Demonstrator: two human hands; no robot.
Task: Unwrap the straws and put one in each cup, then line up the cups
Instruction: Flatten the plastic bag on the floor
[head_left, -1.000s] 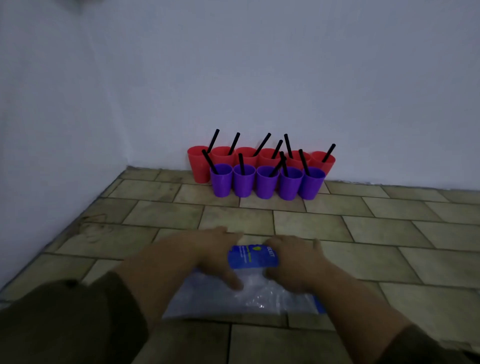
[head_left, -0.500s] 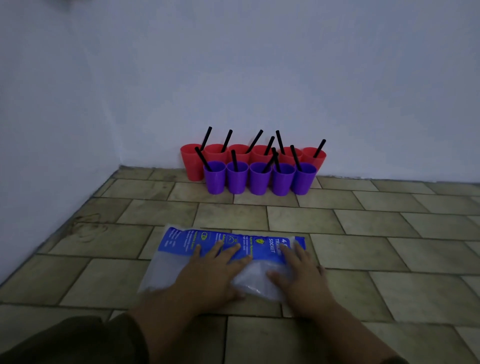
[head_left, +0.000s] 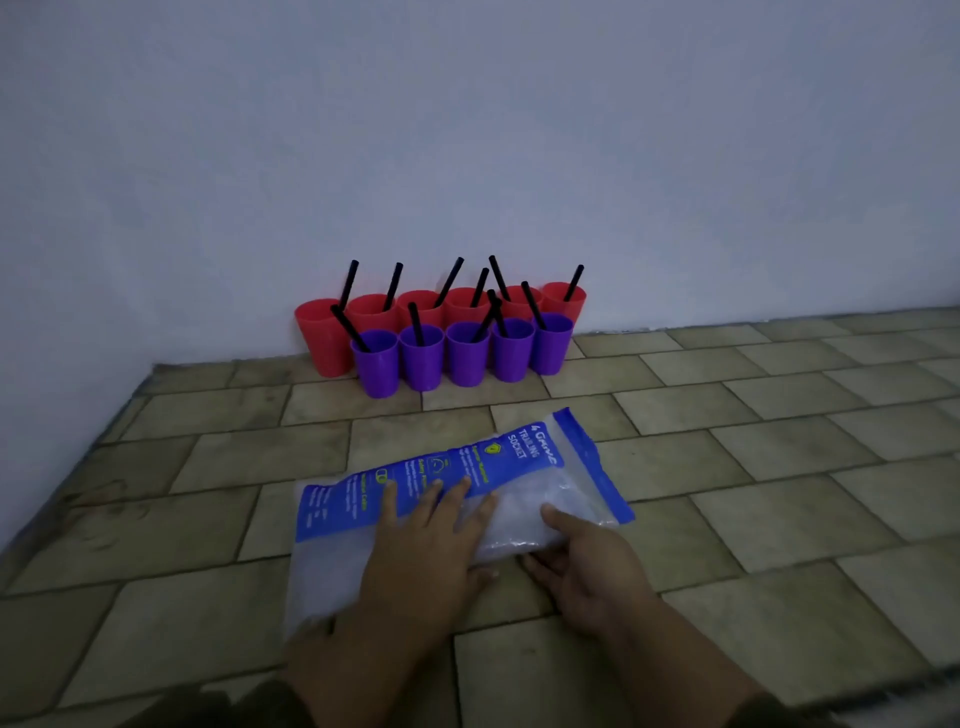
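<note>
Several red cups (head_left: 322, 338) stand in a row against the back wall, with a row of purple cups (head_left: 467, 358) touching them in front. Each cup that I can see into has a black straw (head_left: 449, 280) leaning in it. Nearer to me a clear plastic bag (head_left: 519, 457) with a blue printed band lies on the tiled floor. My left hand (head_left: 421, 545) rests flat on the bag with its fingers spread. My right hand (head_left: 592, 566) grips the bag's near right edge, thumb on top and fingers curled under it.
The back wall (head_left: 467, 156) rises right behind the cups, and a side wall (head_left: 52, 312) closes the left. Beige floor tiles (head_left: 779, 467) stretch to the right and towards me.
The bag has been spread out and its right end has swung away from me. My right hand has shifted from lying on top to gripping the near edge.
</note>
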